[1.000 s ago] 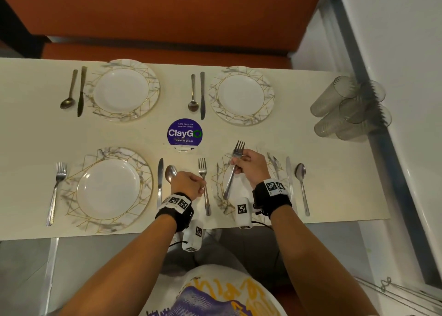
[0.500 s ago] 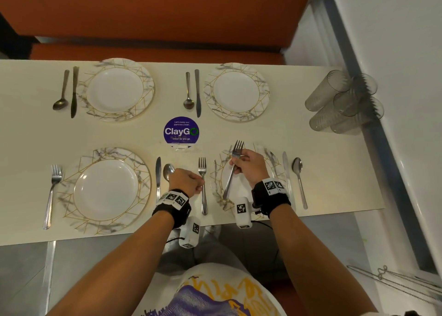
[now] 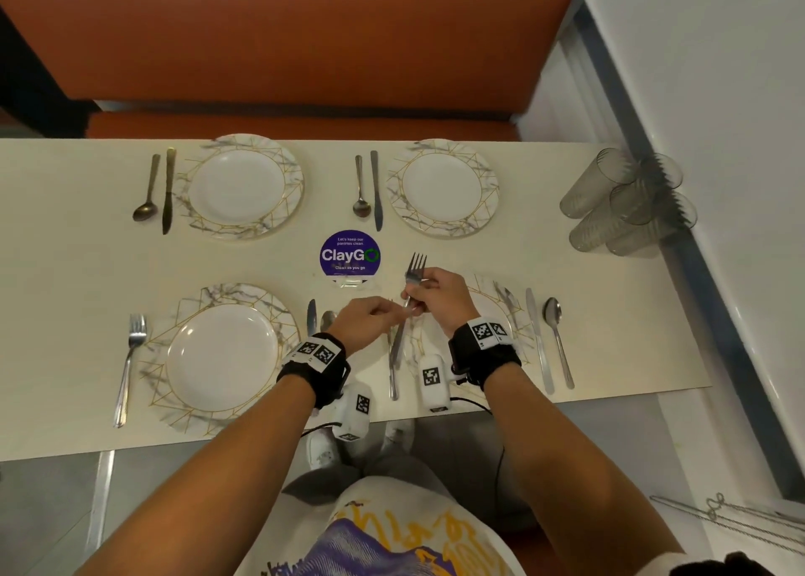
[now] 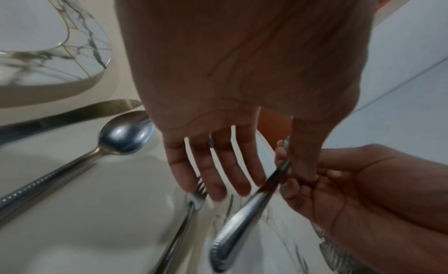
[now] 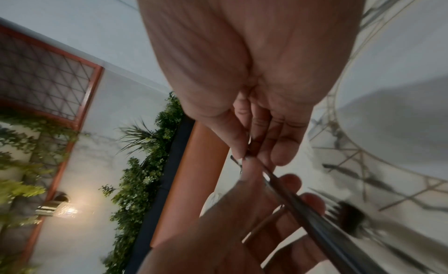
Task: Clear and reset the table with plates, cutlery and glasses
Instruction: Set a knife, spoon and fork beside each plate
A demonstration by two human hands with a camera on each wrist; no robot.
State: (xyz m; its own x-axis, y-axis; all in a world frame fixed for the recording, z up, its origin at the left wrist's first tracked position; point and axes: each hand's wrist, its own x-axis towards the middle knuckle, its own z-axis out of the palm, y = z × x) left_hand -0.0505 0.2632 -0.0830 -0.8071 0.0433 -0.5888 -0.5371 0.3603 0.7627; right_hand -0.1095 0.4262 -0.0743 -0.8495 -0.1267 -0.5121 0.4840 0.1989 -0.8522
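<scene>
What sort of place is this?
Probably an office pantry or canteen booth: an orange bench, a table laid with plates, and a sticker reading "keep our pantries clean".

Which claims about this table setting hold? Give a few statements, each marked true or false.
The right hand holds a fork above the table. True.
Four plates are on the table. True.
A glass stands beside each plate. False: the glasses are grouped at the table's right end.
Forks lie beside the two far plates. False: each has a spoon and a knife.
</scene>
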